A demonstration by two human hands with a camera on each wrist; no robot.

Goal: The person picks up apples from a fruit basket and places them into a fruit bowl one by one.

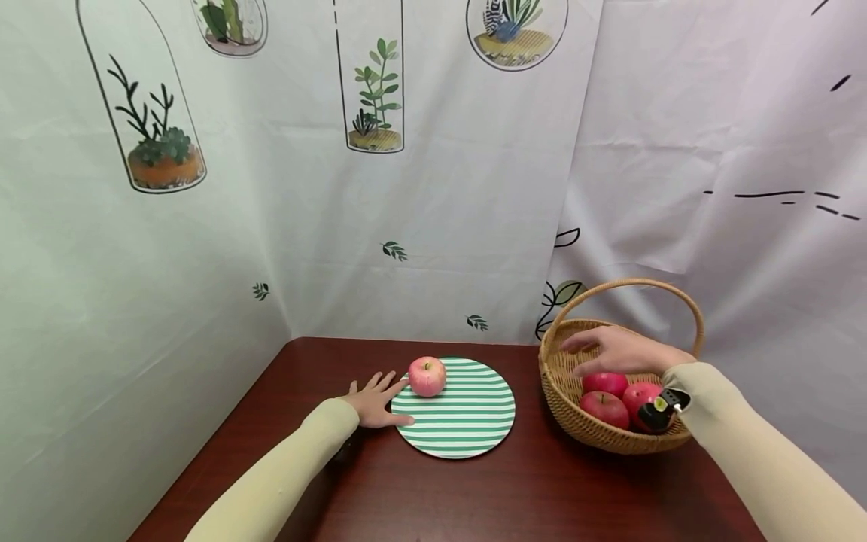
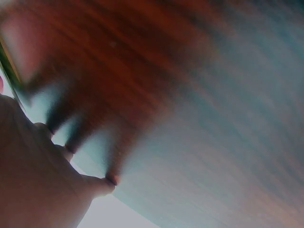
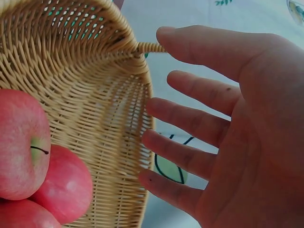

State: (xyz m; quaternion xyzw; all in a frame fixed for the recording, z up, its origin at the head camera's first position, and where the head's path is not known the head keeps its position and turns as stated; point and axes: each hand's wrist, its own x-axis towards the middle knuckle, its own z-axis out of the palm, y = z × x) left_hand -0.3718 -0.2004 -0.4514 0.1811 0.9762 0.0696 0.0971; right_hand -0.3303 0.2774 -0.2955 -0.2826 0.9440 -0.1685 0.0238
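In the head view, my left hand (image 1: 374, 401) lies with spread fingers at the left edge of a round green-and-white striped placemat (image 1: 467, 421). A pink-red apple (image 1: 427, 376) sits on the placemat's upper left, close to those fingertips. My right hand (image 1: 619, 351) hovers over a wicker basket (image 1: 576, 421), fingers apart and holding nothing. Below it, several red apples (image 1: 604, 409) lie together in the basket. The right wrist view shows the hand (image 3: 213, 128) with extended fingers, beside the apples (image 3: 21, 142) and apart from them. In the left wrist view, the hand (image 2: 38, 175) is dim and blurred.
The basket's arched handle (image 1: 633, 282) rises above the right hand and forearm. A dark red-brown table (image 1: 433, 497) carries everything. A white cloth printed with plants (image 1: 433, 211) hangs behind and along the left side.
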